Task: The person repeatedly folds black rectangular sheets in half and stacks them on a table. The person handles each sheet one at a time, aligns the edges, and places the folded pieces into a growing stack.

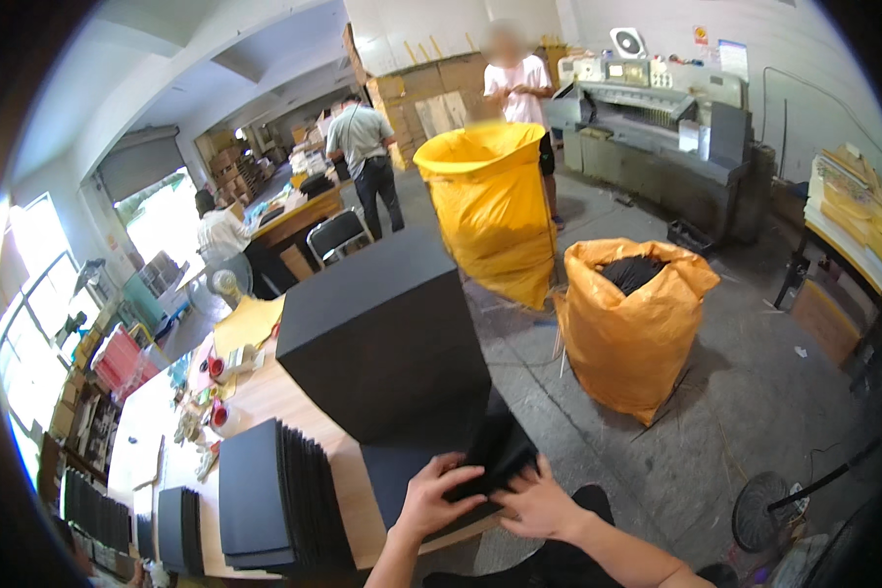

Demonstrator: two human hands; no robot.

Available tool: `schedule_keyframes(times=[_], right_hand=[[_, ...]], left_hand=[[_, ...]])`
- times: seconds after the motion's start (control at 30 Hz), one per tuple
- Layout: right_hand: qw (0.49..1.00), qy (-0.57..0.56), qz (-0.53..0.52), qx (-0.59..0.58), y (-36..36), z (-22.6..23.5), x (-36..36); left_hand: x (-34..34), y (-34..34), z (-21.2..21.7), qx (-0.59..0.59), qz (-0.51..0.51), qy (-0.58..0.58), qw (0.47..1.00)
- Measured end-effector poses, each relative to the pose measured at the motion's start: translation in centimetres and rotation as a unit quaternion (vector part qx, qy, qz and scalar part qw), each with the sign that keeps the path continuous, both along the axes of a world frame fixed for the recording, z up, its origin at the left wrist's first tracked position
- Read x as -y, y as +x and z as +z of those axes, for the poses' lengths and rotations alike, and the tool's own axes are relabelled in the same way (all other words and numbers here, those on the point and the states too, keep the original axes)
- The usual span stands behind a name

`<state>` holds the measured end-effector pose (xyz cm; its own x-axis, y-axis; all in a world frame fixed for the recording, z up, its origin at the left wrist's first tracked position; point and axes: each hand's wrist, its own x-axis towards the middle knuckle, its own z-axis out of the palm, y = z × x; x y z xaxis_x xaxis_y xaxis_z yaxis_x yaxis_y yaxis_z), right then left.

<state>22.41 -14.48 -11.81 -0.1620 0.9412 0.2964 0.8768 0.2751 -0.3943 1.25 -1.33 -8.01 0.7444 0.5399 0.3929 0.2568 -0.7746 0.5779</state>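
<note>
Together left hand [439, 495] and right hand [534, 505] clasp a black sheet [495, 456].

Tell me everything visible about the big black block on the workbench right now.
The black block is a tall, matte, square-edged stack, foam-like in look, standing upright on the wooden workbench near its right edge. Its base meets loose black sheets that the left hand and right hand grip.

- Cardboard boxes [431, 83]: brown, rectangular, stacked against the rear wall, upper centre of the frame.
- Wall signs [731, 57]: one small red-orange, one larger pale blue-white rectangle, upper right.
- Cartons [227, 162]: brown, stacked, upper left, distant.
</note>
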Motion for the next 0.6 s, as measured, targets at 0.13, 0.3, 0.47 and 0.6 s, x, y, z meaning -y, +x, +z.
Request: schedule_keyframes(times=[0.13, 0.3, 0.47, 0.6], right_hand=[[0.999, 0.046, 0.025, 0.002, 0.2, -4.0, -1.3], [0.998, 0.056, 0.009, -0.025, 0.0, -4.2, -1.1], [0.995, 0.070, -0.018, -0.070, -0.9, -5.9, -0.6], [0.974, 0.218, -0.023, -0.059, -0.6, -9.9, -1.8]], left_hand=[[2.3, 0.1, 1.3, -0.157, -0.033, 0.281, 0.946], [6.5, -4.1, 1.4, -0.063, 0.201, 0.253, 0.944], [7.5, -10.9, -2.5, 0.022, 0.344, 0.256, 0.903], [11.8, -8.1, -1.7, 0.059, 0.295, 0.223, 0.927]])
